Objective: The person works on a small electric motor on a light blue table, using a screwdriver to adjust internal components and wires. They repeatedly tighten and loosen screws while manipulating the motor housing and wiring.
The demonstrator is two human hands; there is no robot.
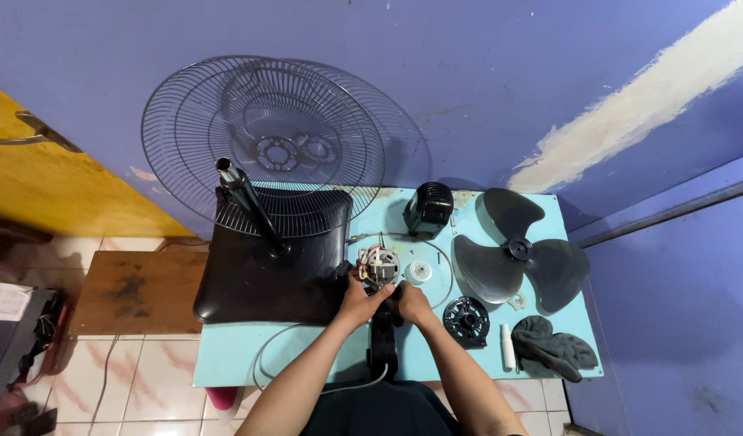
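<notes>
Holding the fan motor [379, 266] near the middle of the light blue tabletop [234, 355], the person's left hand [360, 300] had its fingers closed round the motor's lower edge. The right hand [413, 303] sat just beside it — fingers curled on a black part [385, 327] under the motor. A firm, level hold looked best, so the thin wires would not tug. The grey fan blade [517, 262] and black base [270, 270] lay close by — best kept out of the elbows' way.

Place: home repair corner | Evidence: small light-blue table [234, 359] against purple wall [484, 73], tiled floor [145, 371], fan parts were spread out
</notes>
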